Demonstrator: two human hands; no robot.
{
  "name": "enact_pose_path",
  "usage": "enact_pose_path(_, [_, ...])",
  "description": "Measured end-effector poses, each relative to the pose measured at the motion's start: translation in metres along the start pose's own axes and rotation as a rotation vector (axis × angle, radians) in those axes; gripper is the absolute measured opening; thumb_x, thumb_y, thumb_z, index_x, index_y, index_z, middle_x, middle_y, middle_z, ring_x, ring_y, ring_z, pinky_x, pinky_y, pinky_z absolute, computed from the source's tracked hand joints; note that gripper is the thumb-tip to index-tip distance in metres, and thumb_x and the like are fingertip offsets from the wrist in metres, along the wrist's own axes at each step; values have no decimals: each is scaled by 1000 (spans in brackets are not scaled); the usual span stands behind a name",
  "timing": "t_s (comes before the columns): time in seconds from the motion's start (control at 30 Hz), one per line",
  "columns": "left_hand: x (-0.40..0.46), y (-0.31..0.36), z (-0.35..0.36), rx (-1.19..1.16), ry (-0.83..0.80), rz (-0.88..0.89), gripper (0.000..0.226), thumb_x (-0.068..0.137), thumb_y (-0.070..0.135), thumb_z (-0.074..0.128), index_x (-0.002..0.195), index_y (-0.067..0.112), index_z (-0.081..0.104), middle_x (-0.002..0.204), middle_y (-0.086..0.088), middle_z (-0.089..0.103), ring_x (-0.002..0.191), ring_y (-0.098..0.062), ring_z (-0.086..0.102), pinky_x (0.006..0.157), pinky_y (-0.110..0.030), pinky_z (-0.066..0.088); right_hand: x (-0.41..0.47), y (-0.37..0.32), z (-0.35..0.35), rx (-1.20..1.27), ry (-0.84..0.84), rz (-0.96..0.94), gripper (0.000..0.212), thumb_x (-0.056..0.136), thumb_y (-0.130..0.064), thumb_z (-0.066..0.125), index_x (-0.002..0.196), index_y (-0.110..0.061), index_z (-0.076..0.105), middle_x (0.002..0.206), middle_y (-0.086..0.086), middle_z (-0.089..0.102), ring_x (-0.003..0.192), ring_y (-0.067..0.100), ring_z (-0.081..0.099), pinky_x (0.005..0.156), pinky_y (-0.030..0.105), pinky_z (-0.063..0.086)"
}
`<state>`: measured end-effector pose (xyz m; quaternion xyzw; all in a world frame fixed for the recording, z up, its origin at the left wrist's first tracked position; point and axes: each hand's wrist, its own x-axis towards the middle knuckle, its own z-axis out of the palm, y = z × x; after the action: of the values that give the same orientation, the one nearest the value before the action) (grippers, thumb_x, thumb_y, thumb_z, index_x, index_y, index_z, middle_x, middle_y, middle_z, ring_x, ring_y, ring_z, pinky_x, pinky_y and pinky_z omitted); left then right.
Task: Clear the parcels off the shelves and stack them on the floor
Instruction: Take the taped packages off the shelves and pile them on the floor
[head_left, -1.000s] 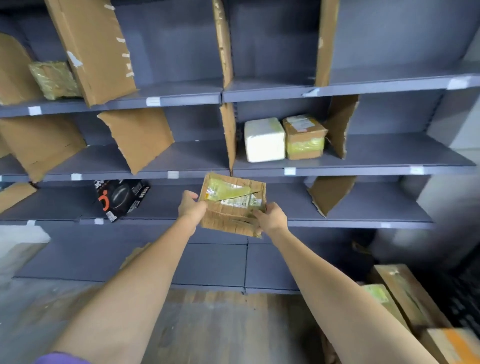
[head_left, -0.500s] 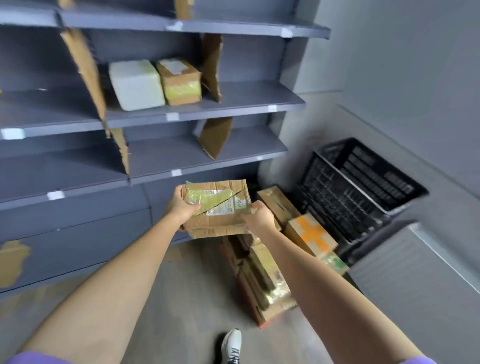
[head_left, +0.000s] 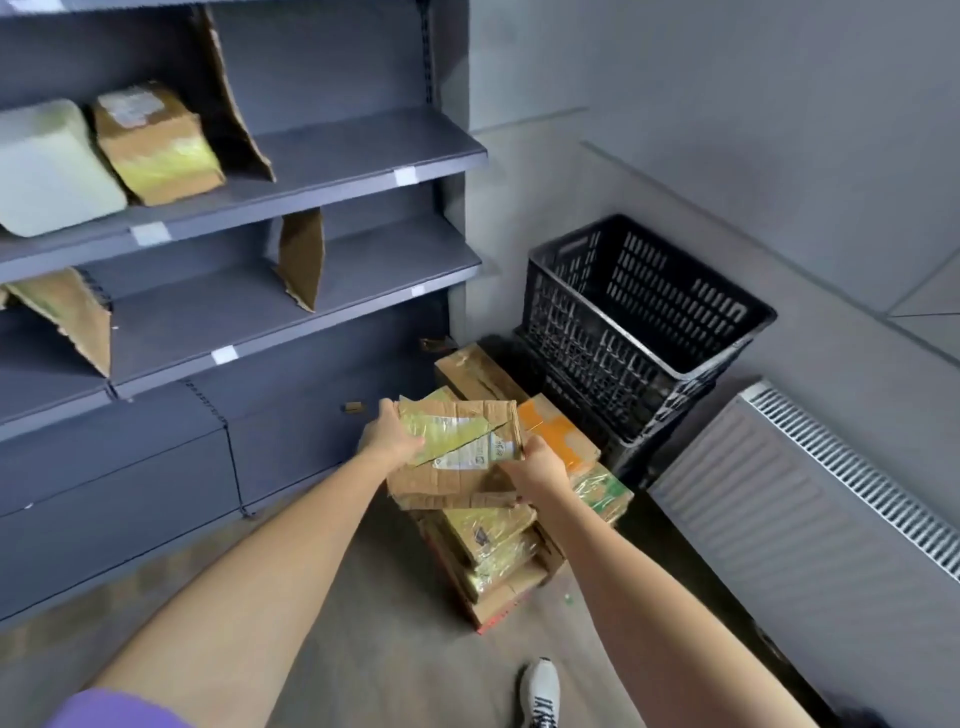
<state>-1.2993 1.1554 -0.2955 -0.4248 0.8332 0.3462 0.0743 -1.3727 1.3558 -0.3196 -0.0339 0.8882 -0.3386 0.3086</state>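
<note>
Parcel (head_left: 457, 452) gripped at both ends by curled fingers (head_left: 387, 415).

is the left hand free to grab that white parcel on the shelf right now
Probably not yet. The left hand and the right hand both grip the cardboard parcel above the floor stack. Nothing blocks the white parcel at the shelf's front edge, though.

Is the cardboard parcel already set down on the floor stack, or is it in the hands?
In the hands: the left hand and right hand grip the cardboard parcel above the floor stack.
</note>
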Motion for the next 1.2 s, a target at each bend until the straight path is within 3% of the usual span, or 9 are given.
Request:
enact_pose_path(0.13, [15, 35, 39, 51, 2, -37, 56, 91, 24, 68, 136, 18, 34, 127, -14, 54, 112, -34, 58, 86, -42, 53, 42, 30, -21, -38, -99, 41, 34, 95, -36, 60, 116, -11, 50, 87, 0, 59, 72, 16, 64, 51, 26, 50])
enact_pose_path(0.3, [34, 53, 71, 58, 49, -63, 61, 89, 23, 71, 137, 21, 34, 131, -11, 56, 118, -33, 56, 86, -42, 52, 80, 53, -19, -1, -223, 93, 33, 96, -42, 57, 86, -11, 59, 76, 8, 72, 62, 22, 73, 68, 39, 63])
enact_pose_path(0.43, [56, 53, 84, 95, 56, -99, 68, 88, 22, 72, 144, 21, 33, 137, -10, 54, 126, -33, 52, 92, -44, 52, 101, 55, -9, 76, -247, 117, 27, 93, -35, 60, 107, -15, 48, 87, 6, 64, 58, 26, 72, 55, 37, 62])
enact_pose_path(0.5, [72, 50, 93, 126, 43, -101, 61, 89, 21, 71, 140, 18, 37, 137, -11, 54, 125, -34, 52, 89, -42, 51, 111, 55, -2, 108, -264, 169, 31, 93, -32, 59, 115, -15, 46, 91, 7, 65, 57, 25, 72, 56, 40, 62])
enact_pose_path(0.7, [132, 31, 142, 222, -58, -58, 51, 91, 17, 68, 132, 16, 39, 136, -12, 54, 120, -34, 56, 77, -38, 48, 142, 72, 29, 143, -261, 359, 33, 97, -42, 52, 108, -11, 51, 83, 9, 69, 51, 23, 69, 49, 32, 59])
enact_pose_path(0.8, [163, 17, 179, 233, -143, -36, 44, 91, 12, 66, 126, 17, 41, 130, -13, 54, 113, -34, 57, 76, -40, 49, 164, 90, 54, 143, -229, 485, 40, 98, -45, 50, 101, -7, 59, 75, 10, 70, 50, 25, 70, 58, 37, 62])
enact_pose_path(0.93, [203, 5, 224, 237, -246, 2, 42, 93, 4, 63, 128, 14, 42, 134, -18, 46, 123, -36, 51, 85, -33, 46, 192, 114, 86, 185, -168, 610, 43, 97, -47, 50, 111, -6, 57, 77, 10, 70, 48, 24, 69, 55, 37, 62])
enact_pose_path(1.2, [266, -3, 285, 394, -327, 149, 52, 91, 18, 67, 135, 22, 39, 133, -15, 52, 118, -35, 55, 91, -51, 50, 244, 147, 127, 261, -2, 721, 32, 100, -40, 50, 112, -11, 51, 88, 7, 63, 70, 27, 70, 71, 45, 62])
